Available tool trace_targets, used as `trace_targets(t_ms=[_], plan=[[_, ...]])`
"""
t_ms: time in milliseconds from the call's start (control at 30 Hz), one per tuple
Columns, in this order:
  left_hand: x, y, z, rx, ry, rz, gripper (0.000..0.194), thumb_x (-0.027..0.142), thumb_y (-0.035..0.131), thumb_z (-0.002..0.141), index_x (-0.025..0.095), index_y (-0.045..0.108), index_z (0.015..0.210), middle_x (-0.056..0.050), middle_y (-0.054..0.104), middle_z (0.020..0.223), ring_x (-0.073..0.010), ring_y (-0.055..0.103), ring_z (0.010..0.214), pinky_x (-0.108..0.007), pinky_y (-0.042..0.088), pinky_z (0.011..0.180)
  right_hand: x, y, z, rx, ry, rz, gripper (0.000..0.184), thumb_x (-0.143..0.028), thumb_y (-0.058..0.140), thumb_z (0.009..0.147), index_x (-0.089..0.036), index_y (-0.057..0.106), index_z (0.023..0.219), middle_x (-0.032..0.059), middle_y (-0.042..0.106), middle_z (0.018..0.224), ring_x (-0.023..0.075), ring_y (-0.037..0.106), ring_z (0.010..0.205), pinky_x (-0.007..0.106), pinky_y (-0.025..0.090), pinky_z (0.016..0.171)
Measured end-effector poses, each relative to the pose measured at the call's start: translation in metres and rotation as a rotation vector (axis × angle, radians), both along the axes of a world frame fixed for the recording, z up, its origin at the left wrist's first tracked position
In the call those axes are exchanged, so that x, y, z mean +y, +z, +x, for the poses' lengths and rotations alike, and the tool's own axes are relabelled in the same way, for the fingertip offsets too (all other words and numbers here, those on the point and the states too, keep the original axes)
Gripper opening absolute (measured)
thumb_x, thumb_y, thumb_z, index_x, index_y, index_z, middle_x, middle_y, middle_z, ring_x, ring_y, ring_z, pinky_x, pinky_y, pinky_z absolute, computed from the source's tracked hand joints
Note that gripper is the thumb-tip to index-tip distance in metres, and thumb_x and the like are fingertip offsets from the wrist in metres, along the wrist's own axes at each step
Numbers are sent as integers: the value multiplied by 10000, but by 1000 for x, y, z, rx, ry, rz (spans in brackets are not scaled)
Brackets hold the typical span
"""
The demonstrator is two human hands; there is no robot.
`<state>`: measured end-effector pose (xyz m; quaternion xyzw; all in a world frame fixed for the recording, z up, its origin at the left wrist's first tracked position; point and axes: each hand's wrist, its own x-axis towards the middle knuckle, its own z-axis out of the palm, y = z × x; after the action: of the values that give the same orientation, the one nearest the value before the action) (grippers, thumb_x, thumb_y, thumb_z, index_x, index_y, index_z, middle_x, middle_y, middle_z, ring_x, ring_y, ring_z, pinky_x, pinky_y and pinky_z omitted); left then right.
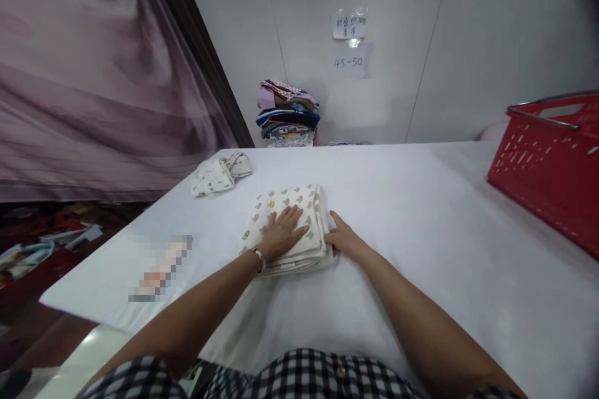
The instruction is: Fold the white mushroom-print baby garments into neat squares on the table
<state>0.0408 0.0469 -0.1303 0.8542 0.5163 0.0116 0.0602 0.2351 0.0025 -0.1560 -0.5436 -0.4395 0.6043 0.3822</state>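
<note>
A white cloth with small grey tree-like shapes and a few yellow and green ones lies folded in a thick, layered stack on the white table. My left hand rests flat on top of it, fingers spread. At the fold's right edge is my right hand, its forefinger stretched out and its thumb against the layers. Its lower fingers are partly hidden beside the cloth. Farther back on the left lies a smaller white patterned cloth, folded, with a tied or twisted part.
A red plastic basket with a metal handle stands on the table's right side. Several folded clothes are piled by the back wall. A blurred flat object lies at left. A pink curtain hangs beside the table.
</note>
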Motion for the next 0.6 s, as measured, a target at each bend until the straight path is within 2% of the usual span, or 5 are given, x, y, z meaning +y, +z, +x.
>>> trace_targets(t_ms=[100,200,300,467,600], plan=[[-10,7,7,17,-2,41,594,544,331,865,214,346,1359,-89,292,1453,-271,190,1351,-532,90,1071,-1,1,0,32,22,-1,1003,-145,588,592,-190,48,1436,-26,586,628,138,538,452,214,416,393],[-23,3,14,-6,-128,113,572,523,298,887,225,316,1374,-81,272,1463,-247,184,1355,-508,84,1081,0,2,0,21,28,-19,978,-129,557,592,-179,61,1433,-31,575,628,131,534,442,213,417,392],[-29,-9,15,-34,-209,90,558,501,244,909,231,261,1398,-63,240,1476,-226,181,1358,-486,115,1083,1,3,0,-45,46,-9,957,-107,534,600,-205,73,1433,-50,554,608,123,531,432,211,421,404],[-26,-14,8,-122,-191,4,544,491,246,914,256,237,1404,-46,247,1475,-209,185,1357,-471,108,1089,0,10,1,-87,82,38,967,-106,553,625,-241,45,1436,-68,548,592,112,515,412,217,430,422],[-26,1,16,-287,-114,-10,476,478,275,907,219,484,1247,-77,443,1359,-214,363,1266,-420,238,1046,-2,17,4,22,96,-1,982,-84,552,629,-212,7,1435,-75,549,561,114,540,439,218,450,452]])
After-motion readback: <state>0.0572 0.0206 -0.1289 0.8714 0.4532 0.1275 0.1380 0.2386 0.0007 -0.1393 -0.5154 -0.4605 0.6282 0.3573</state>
